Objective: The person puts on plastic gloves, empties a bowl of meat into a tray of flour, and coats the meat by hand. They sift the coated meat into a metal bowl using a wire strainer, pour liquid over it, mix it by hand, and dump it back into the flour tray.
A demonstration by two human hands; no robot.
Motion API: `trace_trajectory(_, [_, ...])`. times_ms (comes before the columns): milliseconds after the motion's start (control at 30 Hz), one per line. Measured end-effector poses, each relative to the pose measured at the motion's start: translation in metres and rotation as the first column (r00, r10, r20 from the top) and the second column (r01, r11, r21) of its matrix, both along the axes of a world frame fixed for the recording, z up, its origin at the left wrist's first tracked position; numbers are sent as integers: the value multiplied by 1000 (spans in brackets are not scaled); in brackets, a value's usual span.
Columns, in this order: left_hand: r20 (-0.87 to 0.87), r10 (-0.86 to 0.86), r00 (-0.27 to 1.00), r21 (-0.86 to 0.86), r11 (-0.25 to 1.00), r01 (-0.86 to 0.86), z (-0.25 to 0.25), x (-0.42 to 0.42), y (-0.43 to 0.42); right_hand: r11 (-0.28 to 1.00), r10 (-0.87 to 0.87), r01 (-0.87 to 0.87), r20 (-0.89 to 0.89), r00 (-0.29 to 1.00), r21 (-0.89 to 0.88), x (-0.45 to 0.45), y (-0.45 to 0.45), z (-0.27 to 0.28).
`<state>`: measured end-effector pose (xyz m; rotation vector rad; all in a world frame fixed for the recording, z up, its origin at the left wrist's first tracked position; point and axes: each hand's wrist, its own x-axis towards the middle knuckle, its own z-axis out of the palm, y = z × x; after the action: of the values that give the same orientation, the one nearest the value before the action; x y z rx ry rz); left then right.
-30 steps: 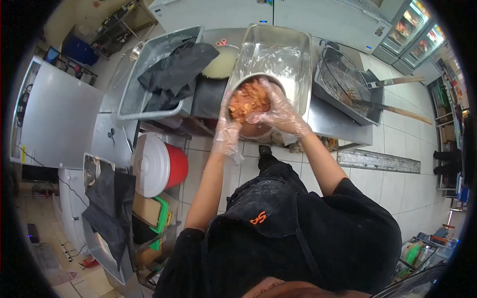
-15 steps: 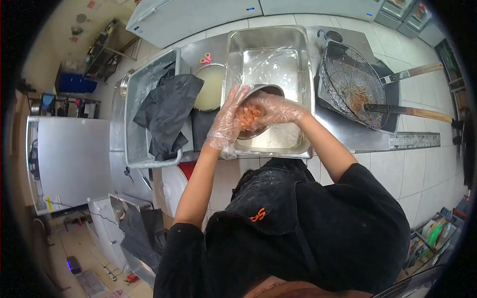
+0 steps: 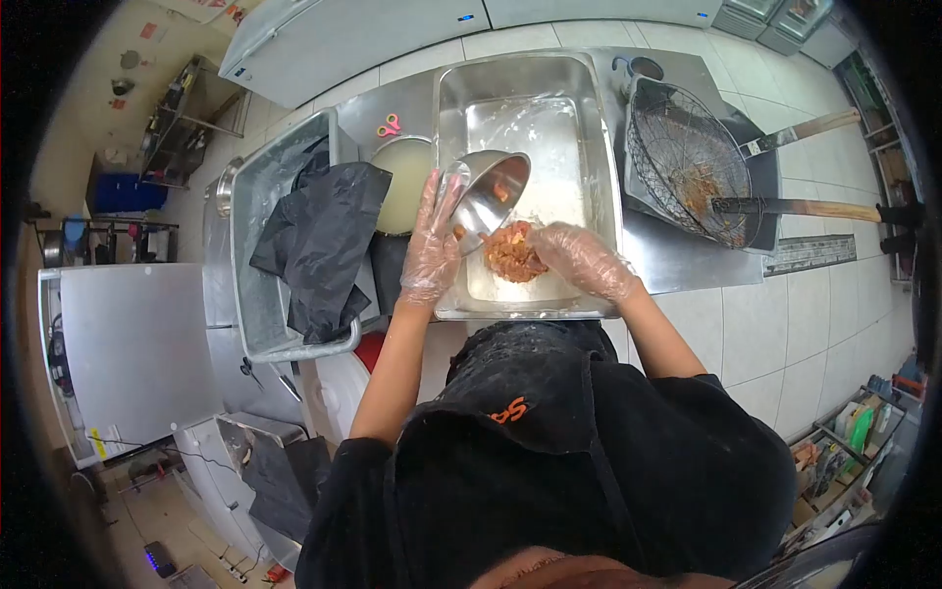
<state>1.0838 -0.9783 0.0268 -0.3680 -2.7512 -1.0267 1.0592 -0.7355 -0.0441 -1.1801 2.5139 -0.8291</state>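
A steel bowl (image 3: 496, 187) is tilted on its side above a deep steel pan (image 3: 599, 128). My left hand (image 3: 432, 250), in a clear plastic glove, grips the bowl at its left side. A few pieces of raw-looking orange-brown meat cling inside the bowl. Below its rim, a heap of wet meat pieces (image 3: 515, 253) lies on the pan floor near the front. My right hand (image 3: 587, 263), gloved too, is over the pan just right of the heap. Its fingers point at the meat, loosely bent, with nothing visible in them.
Left of the pan stand a round container of pale liquid (image 3: 407, 182), pink-handled scissors (image 3: 390, 125) and a grey tub (image 3: 245, 245) with black plastic bags (image 3: 329, 226). To the right, wire strainers (image 3: 687, 157) with long wooden handles rest over a grey tub. A cup (image 3: 646, 69) stands behind them.
The meat has gone from the bowl into the pan. My right hand has come out of the bowl and moved right and down. The bowl is now tilted further, its inside mostly bare.
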Motion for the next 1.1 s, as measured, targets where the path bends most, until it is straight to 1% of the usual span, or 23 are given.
trace_trajectory(33, [-4,8,1000,5,1000,-8,3,1,-1,986,-116,114,-9,993,-123,-3,-6,20])
trace_trajectory(67, [38,-38,999,124,992,33,5,3,-1,945,-228,220,-2,974,-244,-4,-13,32])
trace_trajectory(100, [72,-90,993,242,968,70,6,5,-1,959,-218,165,-229,949,-230,-18,-25,12])
trace_trajectory(133, [66,-79,995,247,967,60,6,6,2,962,-206,153,-235,950,-226,-23,-35,11])
trace_trajectory(200, [-42,-94,995,197,975,101,4,7,11,891,-405,320,-243,881,-322,-26,-54,10])
trace_trajectory(233, [-84,-67,994,196,977,82,-6,6,14,869,-419,328,-197,887,-370,-23,-64,4])
trace_trajectory(267, [-89,-59,994,195,978,75,-15,6,16,872,-411,319,-201,889,-372,-23,-69,1])
trace_trajectory(333, [-204,-44,978,242,966,94,-25,4,19,879,-240,234,41,970,-415,-18,-75,-2])
trace_trajectory(400, [-203,-29,979,251,965,80,-32,6,17,868,-217,193,1,976,-458,-12,-74,4])
trace_trajectory(467, [-214,-18,977,241,968,71,-36,9,15,995,46,-53,-80,996,-89,-11,-60,23])
trace_trajectory(500, [-208,-5,978,245,968,57,-35,12,15,994,59,-65,-74,996,-85,-8,-52,13])
trace_trajectory(567, [-135,40,990,304,953,3,-30,14,15,976,116,-106,-45,992,191,-7,-35,-14])
trace_trajectory(600, [-134,49,990,306,952,-5,-31,14,12,975,125,-114,-44,991,192,-8,-29,-15])
trace_trajectory(667, [-167,148,975,378,923,-75,-32,10,7,999,30,-25,103,994,-49,-14,-21,-16])
trace_trajectory(700, [-168,181,969,380,919,-106,-36,10,3,998,42,-37,106,993,-42,-14,-21,-15])
trace_trajectory(767, [-130,229,965,412,898,-157,-44,14,3,857,-213,273,183,960,-438,-15,-24,-10])
trace_trajectory(833, [-97,263,960,435,878,-197,-49,16,4,850,-256,272,97,962,-452,-16,-28,1])
trace_trajectory(900, [-77,276,958,558,808,-189,-54,18,9,845,-284,251,3,959,-472,-19,-31,10])
trace_trajectory(967, [-100,306,947,559,805,-201,-58,22,6,926,-136,182,157,978,-330,-17,-30,16])
trace_trajectory(1000, [-119,315,942,557,806,-199,-59,26,3,931,-87,138,160,983,-339,-17,-29,16])
trace_trajectory(1033, [66,339,938,720,635,-280,-54,33,3,917,-152,203,170,974,-342,-19,-26,16])
trace_trajectory(1067, [68,379,923,715,627,-310,-48,34,-1,900,-223,274,182,958,-339,-22,-30,16])
trace_trajectory(1100, [69,420,905,692,633,-347,-44,37,-4,909,-189,245,190,963,-337,-24,-39,24])
